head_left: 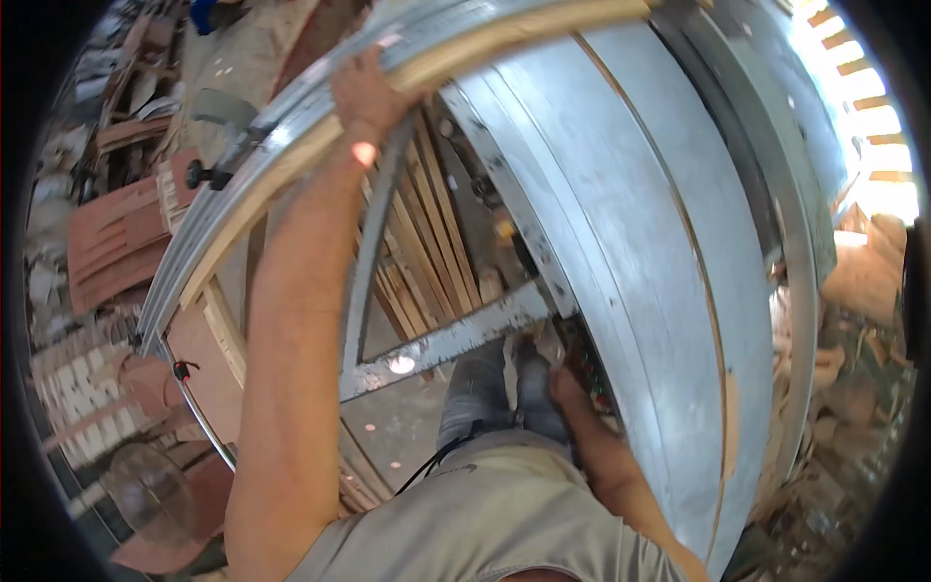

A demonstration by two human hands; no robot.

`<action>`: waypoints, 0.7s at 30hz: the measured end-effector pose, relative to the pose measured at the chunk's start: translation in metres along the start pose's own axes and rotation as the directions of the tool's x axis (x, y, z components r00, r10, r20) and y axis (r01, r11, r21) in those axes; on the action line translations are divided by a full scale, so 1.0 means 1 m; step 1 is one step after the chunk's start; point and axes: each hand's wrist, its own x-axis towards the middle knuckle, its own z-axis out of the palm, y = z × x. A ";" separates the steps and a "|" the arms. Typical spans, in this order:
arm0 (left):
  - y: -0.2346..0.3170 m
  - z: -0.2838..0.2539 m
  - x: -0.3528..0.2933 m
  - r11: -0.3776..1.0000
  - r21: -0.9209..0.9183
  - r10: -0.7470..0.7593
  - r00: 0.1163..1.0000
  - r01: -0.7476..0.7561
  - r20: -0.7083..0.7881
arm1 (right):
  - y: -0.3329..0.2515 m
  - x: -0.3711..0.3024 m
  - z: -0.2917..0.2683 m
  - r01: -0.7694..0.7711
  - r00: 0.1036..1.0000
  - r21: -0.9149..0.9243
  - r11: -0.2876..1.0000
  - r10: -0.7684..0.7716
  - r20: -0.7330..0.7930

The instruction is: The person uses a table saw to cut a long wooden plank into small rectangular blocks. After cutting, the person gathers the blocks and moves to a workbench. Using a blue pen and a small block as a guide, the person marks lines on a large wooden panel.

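Note:
My left hand [370, 99] reaches far forward over a long pale wooden strip [495, 45]. Its fingers lie across the strip onto the metal fence [281, 109] behind, and the thumb points right. The strip runs along this fence and ends on the grey metal saw table [621, 194]. My right hand [565, 384] is low at the table's near-left edge, beside a dark panel with small coloured spots [593, 373]. Its fingers are partly hidden there, so their grip does not show.
A triangular metal support frame [456, 332] stands between my arms. Wooden strips [427, 223] lie below it. A black knob [199, 175] sticks out from the fence. Reddish boards [126, 233] are piled at left, and scrap wood [844, 427] covers the floor at right.

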 end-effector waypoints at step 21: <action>0.003 -0.010 -0.117 0.827 -0.548 0.200 0.977 -0.128 0.075 | -0.136 0.046 -0.439 0.402 0.604 -0.393 0.827 -0.562 -0.565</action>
